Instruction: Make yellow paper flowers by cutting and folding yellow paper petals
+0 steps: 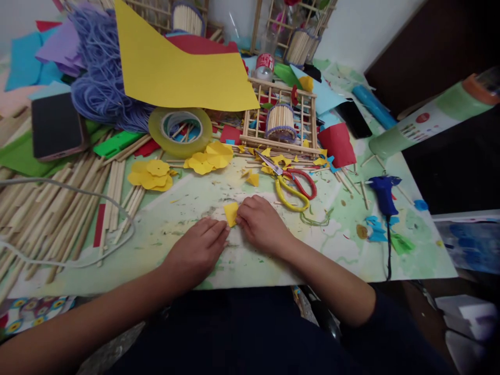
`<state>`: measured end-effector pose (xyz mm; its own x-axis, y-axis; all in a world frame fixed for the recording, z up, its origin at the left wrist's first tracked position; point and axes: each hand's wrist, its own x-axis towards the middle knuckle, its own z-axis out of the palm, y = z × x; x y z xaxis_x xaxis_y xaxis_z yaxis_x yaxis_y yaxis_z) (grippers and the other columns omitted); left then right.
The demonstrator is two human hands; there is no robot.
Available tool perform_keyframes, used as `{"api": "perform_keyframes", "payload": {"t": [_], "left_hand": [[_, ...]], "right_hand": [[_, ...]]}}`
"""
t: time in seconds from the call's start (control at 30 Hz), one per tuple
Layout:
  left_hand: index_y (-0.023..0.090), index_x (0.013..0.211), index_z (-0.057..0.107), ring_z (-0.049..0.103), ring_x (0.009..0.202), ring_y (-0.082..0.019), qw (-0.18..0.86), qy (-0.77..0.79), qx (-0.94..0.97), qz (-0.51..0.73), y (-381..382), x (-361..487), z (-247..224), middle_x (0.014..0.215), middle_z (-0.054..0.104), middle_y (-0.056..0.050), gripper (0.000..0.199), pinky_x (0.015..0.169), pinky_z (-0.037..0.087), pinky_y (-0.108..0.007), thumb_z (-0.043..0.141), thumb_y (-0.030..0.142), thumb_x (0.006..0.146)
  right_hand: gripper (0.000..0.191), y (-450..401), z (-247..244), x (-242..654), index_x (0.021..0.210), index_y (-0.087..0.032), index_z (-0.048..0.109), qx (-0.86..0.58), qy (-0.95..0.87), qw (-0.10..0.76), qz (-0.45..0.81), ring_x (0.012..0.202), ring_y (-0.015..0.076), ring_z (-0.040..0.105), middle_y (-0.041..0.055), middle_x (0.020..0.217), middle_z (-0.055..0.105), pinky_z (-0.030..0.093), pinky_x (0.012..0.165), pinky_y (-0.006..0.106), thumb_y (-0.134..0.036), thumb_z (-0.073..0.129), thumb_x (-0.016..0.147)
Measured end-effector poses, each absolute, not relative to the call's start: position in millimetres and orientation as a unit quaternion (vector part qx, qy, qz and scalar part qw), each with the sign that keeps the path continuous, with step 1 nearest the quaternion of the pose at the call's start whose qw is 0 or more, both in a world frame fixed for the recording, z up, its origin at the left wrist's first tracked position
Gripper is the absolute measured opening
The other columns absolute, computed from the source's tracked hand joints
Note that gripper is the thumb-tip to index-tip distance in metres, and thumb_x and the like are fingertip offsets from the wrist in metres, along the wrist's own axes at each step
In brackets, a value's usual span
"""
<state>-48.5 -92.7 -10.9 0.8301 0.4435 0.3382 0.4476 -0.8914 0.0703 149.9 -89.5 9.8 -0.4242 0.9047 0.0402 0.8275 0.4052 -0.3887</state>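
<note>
A small piece of yellow paper [230, 213] lies between my two hands near the front of the table. My right hand [263, 223] pinches its right edge with the fingers closed. On the other side, my left hand [199, 246] has its fingers together, the tips at the paper's lower left edge. Scissors [291, 182] with one red and one yellow handle rest just beyond my right hand. Yellow paper flowers [211, 158] sit farther back, with another yellow flower [152, 174] to their left.
Wooden sticks [58, 208] and a white cable [128, 229] cover the left side. Behind are clear tape [179, 130], a large yellow sheet [183, 73], blue yarn [99, 67] and a stick lattice [308, 117]. A blue glue gun [384, 192] and green bottle [425, 120] are right.
</note>
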Motion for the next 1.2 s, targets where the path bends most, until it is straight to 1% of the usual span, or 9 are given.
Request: {"api": "perform_keyframes", "payload": {"t": [0.17,0.3,0.4,0.57,0.67,0.77,0.87,1.0,1.2], "left_hand": [[0.006,0.098,0.062,0.056,0.094,-0.025,0.016,-0.230,-0.956,-0.181,-92.2,-48.9,-8.2,0.100,0.063,-0.017,0.022,0.088,0.048,-0.045,0.045,0.016,0.088],[0.009,0.104,0.062,0.055,0.096,-0.024,-0.057,-0.278,-0.941,-0.185,-90.5,-48.8,-3.1,0.102,0.062,-0.015,0.026,0.084,0.049,-0.042,0.046,0.020,0.088],[0.012,0.106,0.064,0.054,0.097,-0.025,-0.097,-0.295,-0.935,-0.174,-89.0,-48.7,-1.8,0.104,0.061,-0.014,0.026,0.083,0.048,-0.043,0.047,0.023,0.087],[0.015,0.103,0.066,0.054,0.097,-0.026,-0.094,-0.287,-0.938,-0.171,-88.3,-49.3,-3.4,0.105,0.061,-0.013,0.026,0.082,0.046,-0.045,0.047,0.022,0.088],[0.016,0.103,0.066,0.054,0.096,-0.026,-0.090,-0.292,-0.938,-0.164,-88.5,-48.8,-3.8,0.105,0.061,-0.013,0.026,0.081,0.046,-0.045,0.047,0.022,0.088],[0.015,0.101,0.067,0.055,0.096,-0.026,-0.086,-0.297,-0.936,-0.166,-88.9,-47.6,-3.8,0.104,0.061,-0.013,0.025,0.080,0.047,-0.044,0.046,0.022,0.088],[0.014,0.099,0.067,0.055,0.096,-0.025,-0.091,-0.301,-0.933,-0.174,-89.7,-47.2,-3.9,0.104,0.061,-0.014,0.026,0.082,0.048,-0.043,0.045,0.023,0.088],[0.013,0.098,0.066,0.056,0.098,-0.025,-0.097,-0.303,-0.929,-0.187,-90.6,-48.3,-3.8,0.105,0.062,-0.013,0.025,0.083,0.048,-0.042,0.045,0.023,0.088],[0.012,0.099,0.065,0.056,0.097,-0.025,-0.094,-0.295,-0.932,-0.189,-89.5,-48.7,-5.6,0.105,0.062,-0.014,0.023,0.082,0.049,-0.043,0.048,0.021,0.087]], "right_hand": [[0.017,-89.1,11.6,148.7,0.079,-0.016,0.056,-0.522,-0.831,0.113,0.153,0.084,0.0193,0.042,0.0061,0.084,0.055,0.033,0.077,0.031,-0.021,0.042,0.088],[0.016,-89.6,11.2,150.4,0.079,-0.016,0.055,-0.516,-0.832,0.121,0.163,0.085,0.0191,0.042,0.0059,0.084,0.054,0.033,0.078,0.031,-0.020,0.042,0.088],[0.013,-90.9,11.5,153.7,0.080,-0.016,0.054,-0.508,-0.832,0.134,0.177,0.086,0.0193,0.042,0.0063,0.085,0.054,0.033,0.079,0.032,-0.021,0.044,0.087],[0.012,-93.0,12.9,163.6,0.083,-0.017,0.056,-0.473,-0.838,0.164,0.216,0.086,0.0196,0.043,0.0061,0.086,0.054,0.034,0.078,0.032,-0.026,0.049,0.087],[0.016,-92.4,10.7,168.0,0.085,-0.017,0.059,-0.460,-0.837,0.189,0.231,0.087,0.0191,0.045,0.0062,0.087,0.055,0.035,0.079,0.031,-0.028,0.048,0.088],[0.022,-90.5,6.3,167.0,0.079,-0.016,0.060,-0.477,-0.826,0.201,0.224,0.085,0.0177,0.045,0.0054,0.084,0.055,0.035,0.078,0.030,-0.030,0.046,0.091],[0.023,-89.1,2.8,160.9,0.076,-0.016,0.060,-0.523,-0.812,0.179,0.187,0.083,0.0176,0.045,0.0050,0.082,0.055,0.035,0.078,0.030,-0.029,0.047,0.091],[0.019,-90.1,2.2,151.9,0.082,-0.015,0.060,-0.560,-0.807,0.132,0.133,0.087,0.0197,0.043,0.0069,0.087,0.056,0.033,0.080,0.033,-0.029,0.050,0.089],[0.021,-90.7,3.5,147.9,0.087,-0.013,0.060,-0.570,-0.807,0.099,0.116,0.088,0.0212,0.042,0.0097,0.090,0.055,0.032,0.081,0.035,-0.029,0.047,0.090]]}}
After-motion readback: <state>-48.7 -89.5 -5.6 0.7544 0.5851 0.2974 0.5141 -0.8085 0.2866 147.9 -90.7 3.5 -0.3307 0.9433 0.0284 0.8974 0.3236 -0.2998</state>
